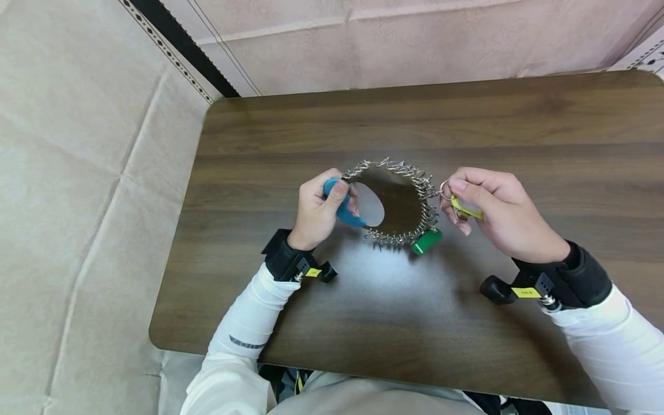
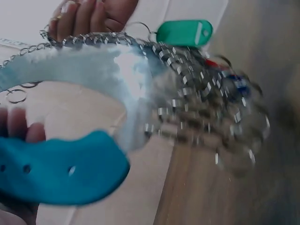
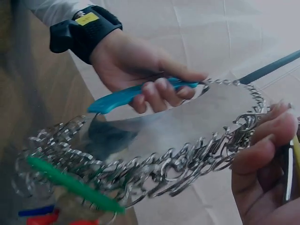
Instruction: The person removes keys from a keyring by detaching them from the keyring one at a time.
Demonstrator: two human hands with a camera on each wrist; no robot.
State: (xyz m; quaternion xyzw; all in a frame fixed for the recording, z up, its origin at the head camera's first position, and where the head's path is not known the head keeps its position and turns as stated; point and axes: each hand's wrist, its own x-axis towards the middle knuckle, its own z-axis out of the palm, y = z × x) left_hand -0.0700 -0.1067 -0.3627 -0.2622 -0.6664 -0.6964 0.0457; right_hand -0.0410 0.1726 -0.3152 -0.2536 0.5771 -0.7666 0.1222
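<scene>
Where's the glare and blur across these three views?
Head: pale glare on the tabletop between the forearms; left wrist: bright highlight on the metal plate, metal rings smeared, worst toward the right; right wrist: darker along the left side, metal rings soft at lower left.

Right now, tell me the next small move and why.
Probably turn the yellow tag slightly with the right hand to expose its ring: it sits close to the chain, and whether the two are linked is hard to tell, while the left hand grips the blue handle of the metal plate.
</scene>
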